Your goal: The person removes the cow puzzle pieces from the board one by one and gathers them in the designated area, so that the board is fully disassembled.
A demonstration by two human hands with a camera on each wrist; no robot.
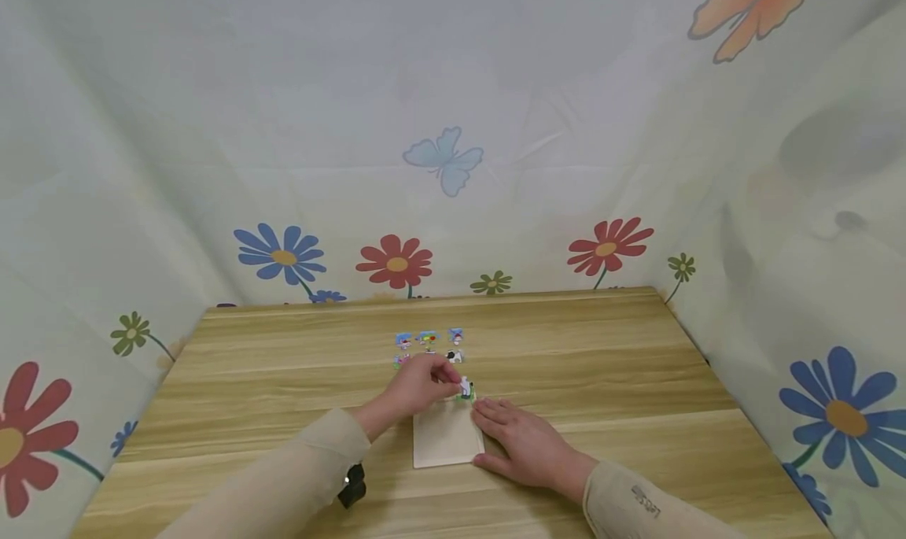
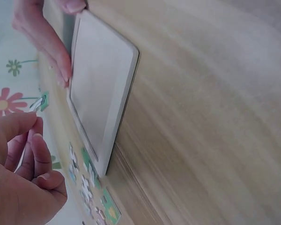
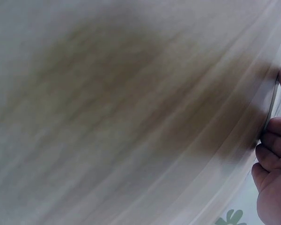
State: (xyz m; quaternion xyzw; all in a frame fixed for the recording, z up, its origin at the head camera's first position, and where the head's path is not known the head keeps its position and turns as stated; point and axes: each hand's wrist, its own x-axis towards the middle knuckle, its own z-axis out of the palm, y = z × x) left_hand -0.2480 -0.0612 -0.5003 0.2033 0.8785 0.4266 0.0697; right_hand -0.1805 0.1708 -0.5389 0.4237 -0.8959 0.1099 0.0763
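My left hand (image 1: 419,385) pinches a small jigsaw puzzle piece (image 1: 465,388), white and green, between thumb and index finger. That piece (image 2: 40,101) is held above the table, over the far right corner of a pale square puzzle frame (image 1: 447,443). The frame's recess appears bare in the left wrist view. Along the frame's right edge lies my right hand (image 1: 527,444), its fingers extended and touching the side. In the right wrist view only part of the right hand (image 3: 274,168) shows at the border.
Beyond the frame, several colourful puzzle pieces (image 1: 428,337) lie in rows on the wooden table (image 1: 297,366). My left hand covers some of them from the head view. A printed flower-and-butterfly cloth (image 1: 538,193) hangs behind and at both sides.
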